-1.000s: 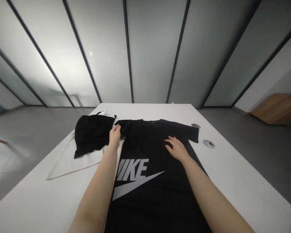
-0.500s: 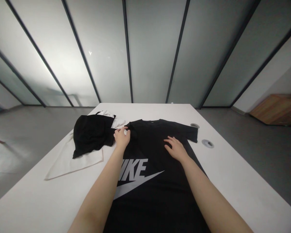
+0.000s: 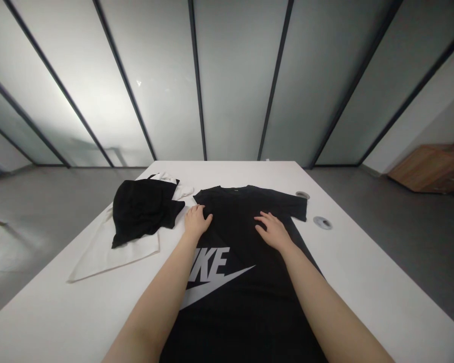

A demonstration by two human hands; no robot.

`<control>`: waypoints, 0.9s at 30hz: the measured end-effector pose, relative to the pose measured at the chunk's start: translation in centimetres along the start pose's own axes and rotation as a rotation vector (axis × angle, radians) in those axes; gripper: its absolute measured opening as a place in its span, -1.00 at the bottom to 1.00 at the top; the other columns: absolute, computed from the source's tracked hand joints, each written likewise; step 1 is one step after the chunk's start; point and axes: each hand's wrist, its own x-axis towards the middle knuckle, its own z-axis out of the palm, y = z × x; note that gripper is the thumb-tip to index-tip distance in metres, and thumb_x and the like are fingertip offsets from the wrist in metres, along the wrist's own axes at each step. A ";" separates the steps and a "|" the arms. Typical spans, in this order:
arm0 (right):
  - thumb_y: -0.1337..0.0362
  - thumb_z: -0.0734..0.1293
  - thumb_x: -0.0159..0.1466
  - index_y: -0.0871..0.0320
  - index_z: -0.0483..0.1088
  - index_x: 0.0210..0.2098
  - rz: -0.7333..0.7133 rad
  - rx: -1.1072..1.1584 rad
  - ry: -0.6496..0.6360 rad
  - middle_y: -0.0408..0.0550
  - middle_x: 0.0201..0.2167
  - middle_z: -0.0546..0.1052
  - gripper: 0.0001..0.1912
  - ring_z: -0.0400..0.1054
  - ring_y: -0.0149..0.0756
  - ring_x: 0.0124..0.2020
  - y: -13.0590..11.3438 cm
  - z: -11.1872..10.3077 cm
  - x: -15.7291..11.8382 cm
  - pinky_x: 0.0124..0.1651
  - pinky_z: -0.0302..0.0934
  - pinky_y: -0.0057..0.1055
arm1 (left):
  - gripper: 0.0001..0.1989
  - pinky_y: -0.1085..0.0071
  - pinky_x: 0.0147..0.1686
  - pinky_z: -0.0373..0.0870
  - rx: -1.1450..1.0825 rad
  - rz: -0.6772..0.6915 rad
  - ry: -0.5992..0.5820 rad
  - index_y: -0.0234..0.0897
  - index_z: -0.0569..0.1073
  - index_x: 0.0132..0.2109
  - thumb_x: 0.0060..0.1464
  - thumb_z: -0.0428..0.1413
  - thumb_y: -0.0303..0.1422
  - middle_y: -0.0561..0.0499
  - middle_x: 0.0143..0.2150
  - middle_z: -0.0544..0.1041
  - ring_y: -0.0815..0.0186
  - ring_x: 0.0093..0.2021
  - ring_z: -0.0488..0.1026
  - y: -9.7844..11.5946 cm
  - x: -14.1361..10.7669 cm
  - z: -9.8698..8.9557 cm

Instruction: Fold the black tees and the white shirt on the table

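A black T-shirt (image 3: 234,227) with a pale NIKE print lies spread out on the white table, its collar at the far end and its hem towards me. On the shirt's left side, near the sleeve, my left hand (image 3: 197,220) rests with fingers stretched and the thumb apart. My right hand (image 3: 273,230) is over the right half of the chest, fingers spread and holding nothing. The left sleeve is partly hidden behind my left hand. My left forearm covers part of the print.
Left of the shirt sits a heap of black clothing (image 3: 144,209), lying over white cloth (image 3: 98,257). Two round grey table inserts (image 3: 322,223) are near the right edge of the white table (image 3: 363,287). Frosted glass panels (image 3: 234,80) stand behind the table.
My left hand has moved slightly right, off the edge of the black clothing, and its fingers have straightened onto the shirt. My right hand is nearly still.
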 end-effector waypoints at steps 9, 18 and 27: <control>0.15 0.28 0.45 -0.02 0.52 0.22 0.009 0.016 0.019 0.00 0.41 0.39 -0.60 0.12 0.06 0.49 -0.3 -0.2 -0.1 0.49 0.02 0.06 | -0.49 -0.01 0.17 0.36 0.043 -0.112 0.030 -0.36 0.47 0.18 0.26 0.11 -0.08 -0.38 0.16 0.54 -0.17 0.19 0.49 1.6 2.8 -0.6; 0.16 0.28 0.45 0.00 0.53 0.20 0.009 0.034 0.021 0.01 0.40 0.39 -0.62 0.13 0.06 0.49 -0.3 -0.5 -0.1 0.49 0.02 0.05 | -0.73 0.11 -0.02 0.47 -0.039 -0.257 -0.050 -0.20 0.58 -0.03 0.30 0.00 -0.34 -0.27 0.05 0.64 -0.06 0.05 0.60 1.1 7.0 -1.6; 0.19 0.30 0.44 0.01 0.54 0.19 0.013 0.039 0.030 0.02 0.39 0.40 -0.63 0.13 0.05 0.49 -0.5 -0.4 -0.1 0.49 0.00 0.04 | -0.45 -0.14 0.28 0.22 -0.189 -0.293 -0.035 -0.37 0.54 0.06 0.04 0.36 -0.10 -0.50 0.23 0.50 -0.33 0.33 0.34 2.4 7.0 0.2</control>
